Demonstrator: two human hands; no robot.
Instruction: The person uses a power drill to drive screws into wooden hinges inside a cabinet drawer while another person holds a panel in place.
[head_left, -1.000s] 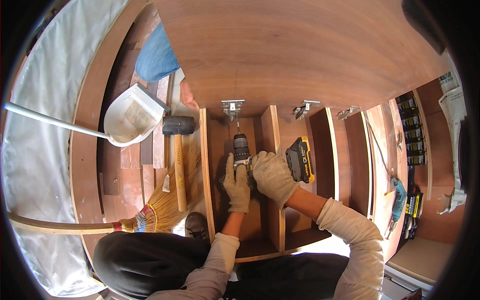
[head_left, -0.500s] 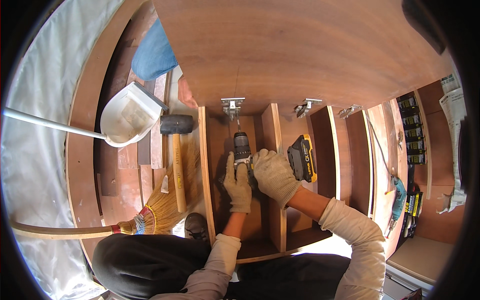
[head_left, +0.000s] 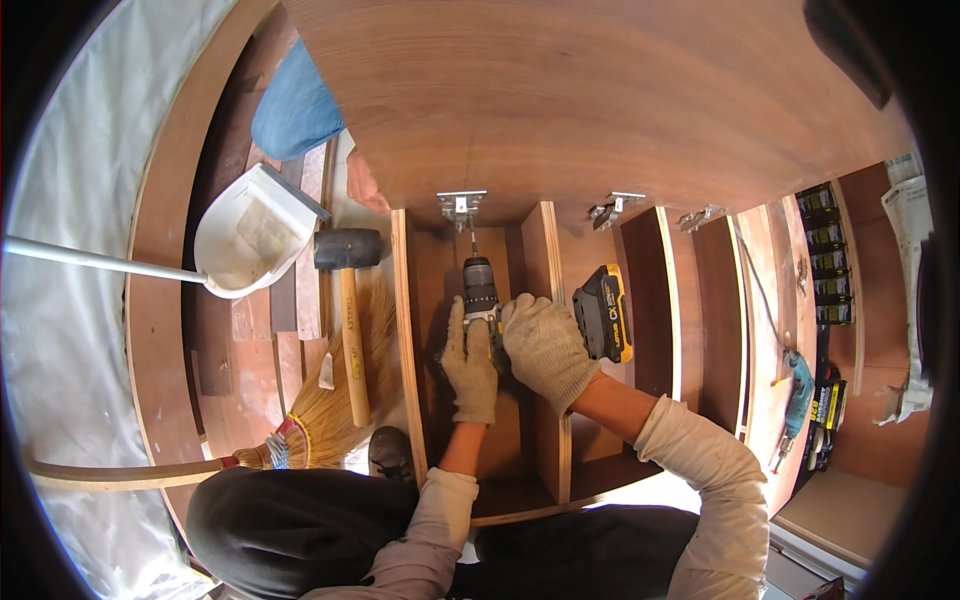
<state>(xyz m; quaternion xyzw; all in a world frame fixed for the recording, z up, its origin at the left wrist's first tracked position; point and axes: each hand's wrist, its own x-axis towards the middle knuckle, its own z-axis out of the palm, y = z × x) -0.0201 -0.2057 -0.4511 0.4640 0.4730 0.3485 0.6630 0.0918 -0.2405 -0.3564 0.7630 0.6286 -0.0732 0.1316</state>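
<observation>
Ideally, bit (head_left: 474,240) square to hinge (head_left: 460,203), upper centre of frame, pressure firm, speed low; left hand (head_left: 468,368) and right hand (head_left: 546,345), grip closed round drill (head_left: 480,280).

Door panel (head_left: 600,100): wood, fine grain, smooth, soft sheen. Cabinet divider (head_left: 538,255): plywood, raw layered edge. Hinge (head_left: 459,205): bright, shiny metal. Cordless drill (head_left: 480,285): matt plastic body; bit (head_left: 474,243) plain metal. Battery pack (head_left: 603,313): hard plastic, matt. Knit gloves (head_left: 548,345): coarse matt cloth, ribbed cuffs. Mallet (head_left: 347,249): dull rubber-like head, smooth wooden handle. Broom (head_left: 322,425): rough straw bristles, smooth wood shaft. Dustpan (head_left: 250,235): smooth plastic, smeared. Sheeting (head_left: 75,300): glossy plastic, wrinkled. Trousers (head_left: 290,520): soft matt cloth. Second power drill (head_left: 798,395): smooth plastic housing.
</observation>
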